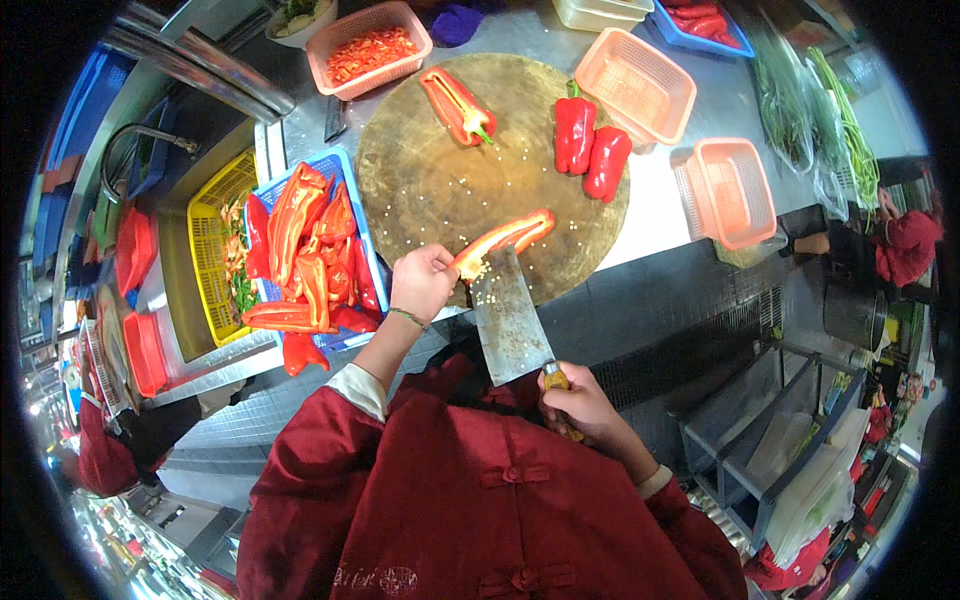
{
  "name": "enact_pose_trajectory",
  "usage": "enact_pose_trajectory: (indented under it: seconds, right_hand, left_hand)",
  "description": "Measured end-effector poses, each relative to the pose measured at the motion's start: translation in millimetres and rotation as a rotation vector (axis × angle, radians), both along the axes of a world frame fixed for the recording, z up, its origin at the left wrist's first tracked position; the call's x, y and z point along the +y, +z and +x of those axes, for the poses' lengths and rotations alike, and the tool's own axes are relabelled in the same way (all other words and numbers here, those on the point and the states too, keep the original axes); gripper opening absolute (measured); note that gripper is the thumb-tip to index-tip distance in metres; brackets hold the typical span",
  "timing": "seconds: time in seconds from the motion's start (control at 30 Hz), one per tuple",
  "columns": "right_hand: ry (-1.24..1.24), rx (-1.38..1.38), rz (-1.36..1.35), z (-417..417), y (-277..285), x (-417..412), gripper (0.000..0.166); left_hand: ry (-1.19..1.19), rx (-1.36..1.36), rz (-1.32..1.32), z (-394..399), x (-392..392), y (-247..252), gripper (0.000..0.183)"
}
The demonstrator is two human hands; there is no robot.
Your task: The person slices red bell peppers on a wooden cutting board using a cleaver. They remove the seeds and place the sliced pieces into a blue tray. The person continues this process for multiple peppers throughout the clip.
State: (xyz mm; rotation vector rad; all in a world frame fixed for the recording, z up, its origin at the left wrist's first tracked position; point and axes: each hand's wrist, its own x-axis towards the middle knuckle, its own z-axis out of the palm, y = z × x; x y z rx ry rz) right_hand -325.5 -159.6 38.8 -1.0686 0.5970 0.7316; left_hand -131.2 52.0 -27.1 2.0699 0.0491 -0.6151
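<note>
My left hand (424, 283) pinches the near end of a cut red pepper piece (517, 234), whose pale inner side shows. In my right hand (589, 405) is the wooden handle of a cleaver (511, 322). Its wide blade lies flat-looking at the board's near edge, against the pepper piece, with seeds stuck near its edge. The round wooden chopping board (442, 180) is scattered with seeds. Toward its far side lies an opened red pepper (459, 106) with its green stem. Two whole red peppers (574, 133) (607, 163) rest at the right.
A blue basket (343, 180) heaped with opened peppers stands left of the board. Beyond it, a yellow basket (217, 199) sits in the sink. A pink basket (339, 90) holds diced red pepper. More pink baskets (637, 82) (739, 191) stand right. Other people (909, 244) (105, 454) are at both sides.
</note>
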Motion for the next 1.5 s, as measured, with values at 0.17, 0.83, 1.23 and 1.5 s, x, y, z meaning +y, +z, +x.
enact_pose_trajectory:
  seconds: [0.17, 0.83, 1.23, 1.5]
  right_hand:
    - [-0.019, -0.056, -0.005, -18, -16, 13, 0.012]
    - [-0.054, -0.113, -0.062, -19, -32, 11, 0.015]
    - [0.225, -0.125, -0.218, 16, 16, -44, 0.011]
    - [0.397, -0.108, -0.202, 45, 29, -84, 0.01]
  left_hand:
    - [0.084, 0.111, -0.123, 4, 4, -9, 0.006]
    - [0.031, 0.186, -0.153, 13, 5, -5, 0.006]
    - [-0.412, -0.473, 0.421, -3, -32, 44, 0.054]
    - [-0.5, -0.631, 0.484, -39, -37, 39, 0.051]
